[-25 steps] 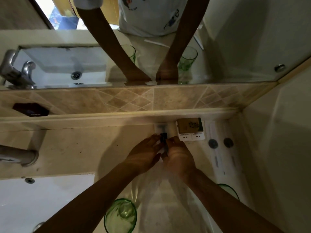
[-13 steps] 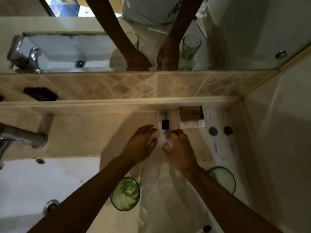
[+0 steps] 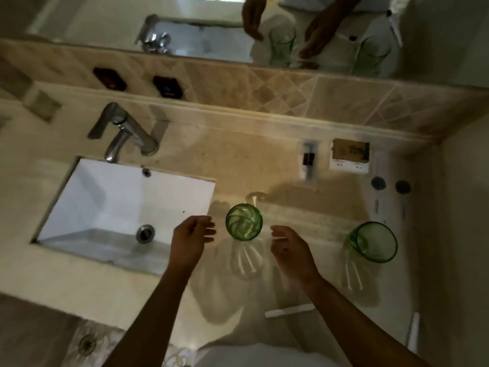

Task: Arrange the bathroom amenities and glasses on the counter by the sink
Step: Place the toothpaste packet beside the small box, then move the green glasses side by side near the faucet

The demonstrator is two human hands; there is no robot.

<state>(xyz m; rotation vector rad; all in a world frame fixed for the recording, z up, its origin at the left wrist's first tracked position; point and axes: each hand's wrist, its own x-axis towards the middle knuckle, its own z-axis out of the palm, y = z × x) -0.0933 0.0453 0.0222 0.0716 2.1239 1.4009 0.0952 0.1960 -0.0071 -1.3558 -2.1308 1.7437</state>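
Now both hands empty: left hand (image 3: 191, 235) & right hand (image 3: 288, 247) sit open, fingers loosely curled, either side of a green glass (image 3: 244, 224), not touching it. Glass stands upright on the counter (image 3: 254, 165) just right of the sink (image 3: 127, 207). 2nd green glass (image 3: 371, 245) further right. Amenity packets: white sachet (image 3: 308, 161) & brown-topped box (image 3: 349, 157) at far wall, right of the faucet (image 3: 124, 133).

A bathroom: white sink (image 3: 127, 207), chrome faucet (image 3: 124, 133), mirror (image 3: 185, 27), tiled backsplash (image 3: 291, 94)
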